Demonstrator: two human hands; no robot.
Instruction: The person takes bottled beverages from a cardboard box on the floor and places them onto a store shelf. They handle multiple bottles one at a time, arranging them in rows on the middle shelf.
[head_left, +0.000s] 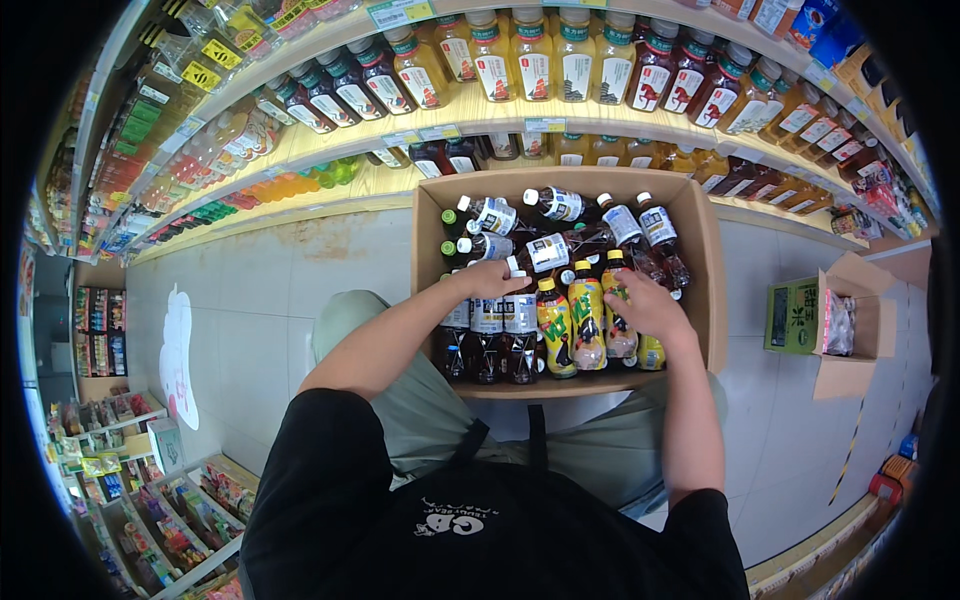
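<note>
A large open cardboard box (705, 300) stands before me between my knees, filled with bottled drinks. My left hand (491, 280) closes at the white cap of an upright dark-drink bottle (520, 315) in the near left part. My right hand (651, 306) rests against the right side of a yellow-labelled bottle (619, 330) with a yellow cap; its far fingers are partly hidden. Two more such yellow bottles (587, 319) (555, 330) stand to its left. Behind them, dark bottles with white caps (547, 253) lie tilted over one another. Green-capped bottles (448, 217) show at the left wall.
Shelves of bottled tea (532, 64) curve across the far side, just beyond the box. An open green carton (795, 316) with flaps spread sits on the tiled floor to the right. Snack racks (165, 525) stand at lower left; another shelf edge (817, 547) runs at lower right.
</note>
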